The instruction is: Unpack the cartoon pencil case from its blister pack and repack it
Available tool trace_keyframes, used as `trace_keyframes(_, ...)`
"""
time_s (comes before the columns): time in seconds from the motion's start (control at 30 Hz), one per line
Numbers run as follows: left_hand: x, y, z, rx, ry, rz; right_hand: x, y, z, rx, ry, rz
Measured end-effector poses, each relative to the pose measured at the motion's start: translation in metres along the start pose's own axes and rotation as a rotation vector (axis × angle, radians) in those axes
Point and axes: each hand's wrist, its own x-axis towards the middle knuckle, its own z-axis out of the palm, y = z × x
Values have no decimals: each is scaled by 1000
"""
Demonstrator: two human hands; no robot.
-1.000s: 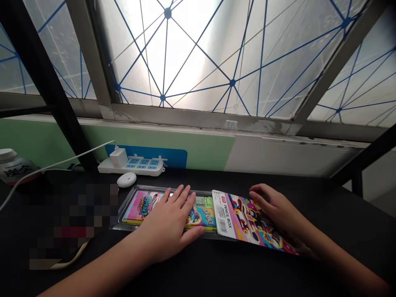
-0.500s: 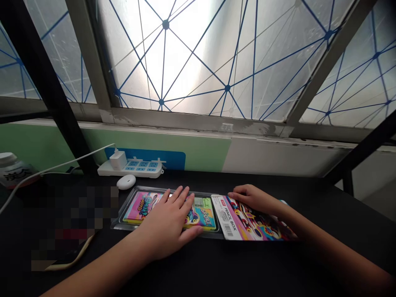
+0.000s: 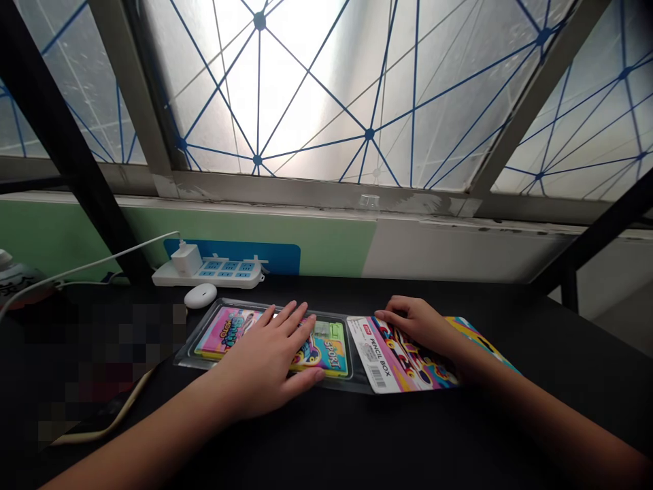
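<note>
Three frosted window panes point(image 3: 316, 88), crossed by blue lines, fill the top of your view, above a green and white wall panel point(image 3: 265, 238). Below that runs one black worktop point(image 3: 459, 435). On its far side sit one white power strip point(image 3: 229, 274) with one white charger point(image 3: 186, 259) plugged in, one white cable point(image 3: 102, 256) trailing left, one oval white case point(image 3: 201, 295), and one bottle point(image 3: 15, 282) cut off by the left edge. A blurred patch hides the area left of your hands, so you cannot count what lies there. Nearer you, two things lie end to end, their long axes running roughly left to right: one clear blister tray point(image 3: 183, 361) holding one colourful pencil box point(image 3: 326, 350), and to its right one printed card backing point(image 3: 408, 361), its left end touching the tray and its right end angled away. Your left grip point(image 3: 260, 364) is the nearer to the box: released, palm flat, fingers spread on top of it, covering its middle. Your right grip point(image 3: 418, 325) rests on the card, not the tray, with its fingers curled over the upper edge; its thumb is hidden, so you cannot tell whether it pinches the card. One white barcode label point(image 3: 375, 357) sits on the card's left end, just left of that grip.
</note>
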Motion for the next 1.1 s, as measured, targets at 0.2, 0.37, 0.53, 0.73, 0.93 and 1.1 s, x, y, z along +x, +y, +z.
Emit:
trace_keyframes(0.2, 1, -1, 2, -1, 0, -7, -5, -5, -8, -52, 116, -19)
trace_keyframes(0.37, 2, -1, 2, 12, -13, -8, -8, -6, -10, -60, 149, -13)
trace_keyframes(0.53, 3, 0, 1, 18, -20, -7, -12, -11, -13, -93, 186, -43)
trace_keyframes(0.73, 1, -1, 3, 6, 11, -2, -13, -12, -20, -139, 189, -49)
trace_keyframes(0.93, 1, 0, 3, 8, 3, -7, -13, -10, -18, -126, 170, -25)
trace_keyframes(1.1, 2, 2, 2, -9, 14, -21, -13, -19, -5, -83, 192, -17)
